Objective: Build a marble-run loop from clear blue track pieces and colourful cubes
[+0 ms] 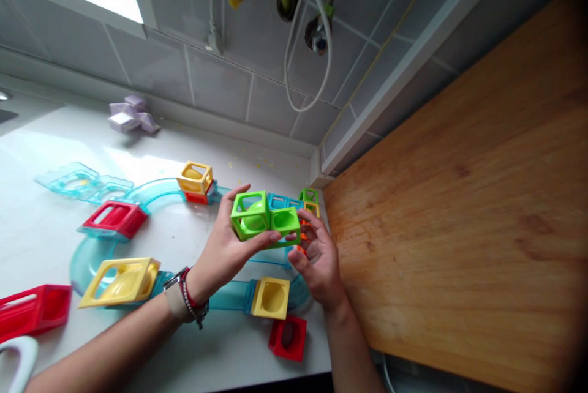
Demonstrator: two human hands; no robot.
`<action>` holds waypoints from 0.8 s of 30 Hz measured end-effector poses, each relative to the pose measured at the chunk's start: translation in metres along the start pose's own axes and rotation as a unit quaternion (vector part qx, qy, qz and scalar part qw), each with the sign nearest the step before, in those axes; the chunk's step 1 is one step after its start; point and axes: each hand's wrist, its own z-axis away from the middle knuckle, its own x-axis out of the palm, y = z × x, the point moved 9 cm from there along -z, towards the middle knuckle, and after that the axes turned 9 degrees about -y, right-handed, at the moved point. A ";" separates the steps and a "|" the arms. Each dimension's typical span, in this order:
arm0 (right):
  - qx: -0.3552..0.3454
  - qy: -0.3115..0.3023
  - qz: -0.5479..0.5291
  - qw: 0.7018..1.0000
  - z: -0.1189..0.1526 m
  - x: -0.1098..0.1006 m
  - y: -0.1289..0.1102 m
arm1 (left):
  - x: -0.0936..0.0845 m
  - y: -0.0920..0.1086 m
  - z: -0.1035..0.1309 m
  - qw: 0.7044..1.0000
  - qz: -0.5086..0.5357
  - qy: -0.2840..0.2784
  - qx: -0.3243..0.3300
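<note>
My left hand (229,246) is closed around a bright green toy track block (285,221), with the thumb along its near side. The block has an open cubic frame on the left and a lower, round-holed part on the right. At its right end is my right hand (318,258), fingers apart and slightly curled; whether the fingertips touch the block I cannot tell. Beneath both hands lies a loop of clear blue track (225,296). Yellow blocks (272,298), a red block (114,219) and an orange block (195,177) sit on the loop.
Blue, green and orange blocks are partly hidden behind my hands. A loose red block (288,338) lies near the counter's front edge, and a long red block (34,312) at left. A lilac faceted object (131,116) stands farther back. A wooden panel (450,209) rises at right.
</note>
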 end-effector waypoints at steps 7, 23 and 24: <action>-0.063 0.014 0.029 0.998 -0.006 -0.006 -0.007 | 0.018 0.018 0.007 0.993 -0.040 -0.077 0.077; -0.074 0.161 0.039 0.983 0.002 -0.037 -0.008 | 0.017 0.009 0.008 0.998 -0.022 -0.057 0.023; -0.066 0.212 0.040 0.974 0.004 -0.048 -0.003 | 0.018 0.008 0.008 0.998 -0.017 -0.064 0.017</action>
